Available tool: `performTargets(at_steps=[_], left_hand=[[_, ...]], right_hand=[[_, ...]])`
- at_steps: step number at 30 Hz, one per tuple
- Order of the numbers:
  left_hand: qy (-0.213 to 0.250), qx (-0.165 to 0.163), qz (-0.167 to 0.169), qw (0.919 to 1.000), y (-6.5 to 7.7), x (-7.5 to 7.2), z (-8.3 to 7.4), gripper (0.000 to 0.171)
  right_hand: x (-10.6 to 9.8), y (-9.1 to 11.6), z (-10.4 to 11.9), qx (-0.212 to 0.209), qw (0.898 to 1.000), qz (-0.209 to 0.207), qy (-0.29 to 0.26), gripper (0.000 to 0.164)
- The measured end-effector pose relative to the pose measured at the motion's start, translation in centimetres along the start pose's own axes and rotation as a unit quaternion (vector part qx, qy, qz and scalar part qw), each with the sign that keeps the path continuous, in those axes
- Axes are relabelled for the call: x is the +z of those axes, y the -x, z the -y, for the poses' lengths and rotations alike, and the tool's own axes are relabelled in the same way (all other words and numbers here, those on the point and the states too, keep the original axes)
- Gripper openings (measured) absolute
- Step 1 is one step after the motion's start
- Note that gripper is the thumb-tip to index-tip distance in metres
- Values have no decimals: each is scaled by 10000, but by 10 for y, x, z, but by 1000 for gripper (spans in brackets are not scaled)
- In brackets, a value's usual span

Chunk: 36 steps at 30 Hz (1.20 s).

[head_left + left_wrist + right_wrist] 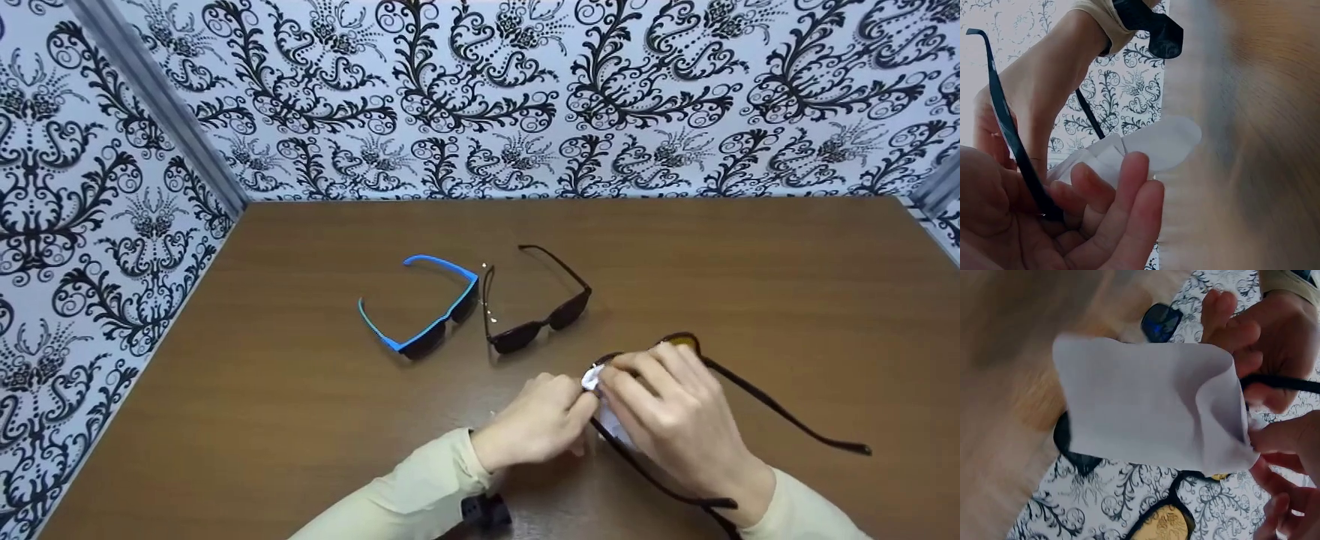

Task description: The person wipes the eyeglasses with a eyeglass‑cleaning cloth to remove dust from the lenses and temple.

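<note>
My left hand [538, 420] grips dark-framed glasses with amber lenses [682, 342] near one hinge. In the left wrist view the black temple [1008, 126] passes between its thumb and curled fingers. My right hand [679, 412] pinches a white cloth [592, 376] over the lens end beside the left hand, hiding most of that lens. The cloth [1134, 405] hangs down loosely in the right wrist view, folded over at the pinched edge. Both temples are unfolded and point toward my body; the far one [780, 415] reaches out to the right.
Blue-framed sunglasses [435, 328] and black-framed sunglasses [541, 324] lie unfolded side by side on the brown table [300, 450], beyond my hands. Black-and-white patterned walls [480, 97] stand at the back and left. A black device [486, 511] sits at my left wrist.
</note>
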<state>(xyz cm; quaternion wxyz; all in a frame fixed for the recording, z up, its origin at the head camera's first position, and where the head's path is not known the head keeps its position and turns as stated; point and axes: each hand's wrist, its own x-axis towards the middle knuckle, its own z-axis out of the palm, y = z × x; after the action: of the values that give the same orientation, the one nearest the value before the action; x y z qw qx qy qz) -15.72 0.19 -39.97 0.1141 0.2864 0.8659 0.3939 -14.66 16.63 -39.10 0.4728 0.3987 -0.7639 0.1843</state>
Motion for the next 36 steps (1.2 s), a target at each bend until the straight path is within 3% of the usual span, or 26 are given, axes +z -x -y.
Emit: performTargets(at_steps=[4, 8, 17, 22, 26, 30, 33, 36], left_hand=[[139, -42, -167, 9998, 1, -1, 1, 31], [409, -213, -276, 9986, 1, -3, 4, 29], [180, -232, -483, 9984, 1, -4, 14, 30], [104, -208, -565, 9981, 2, -4, 16, 28], [66, -181, -439, 9988, 3, -4, 14, 27], [79, -164, -346, 9992, 3, -3, 13, 27], [111, -155, -387, 9991, 3, -4, 14, 27], [141, -156, -378, 9991, 3, -5, 13, 28]], right_hand=[[0, 4, -2, -15, 9992, 273, -275, 31], [-4, 9, -7, 143, 9989, 446, 18, 35], [-14, 11, -20, 650, 9955, 172, 662, 35], [-15, 17, -26, 1080, 9862, 437, 1173, 28], [-12, 21, -32, 1332, 9777, 590, 1515, 18], [-8, 21, -37, 1313, 9832, 745, 1021, 7], [-9, 21, -39, 1252, 9854, 1006, 561, 10], [-12, 21, -40, 1257, 9830, 1142, 703, 8]])
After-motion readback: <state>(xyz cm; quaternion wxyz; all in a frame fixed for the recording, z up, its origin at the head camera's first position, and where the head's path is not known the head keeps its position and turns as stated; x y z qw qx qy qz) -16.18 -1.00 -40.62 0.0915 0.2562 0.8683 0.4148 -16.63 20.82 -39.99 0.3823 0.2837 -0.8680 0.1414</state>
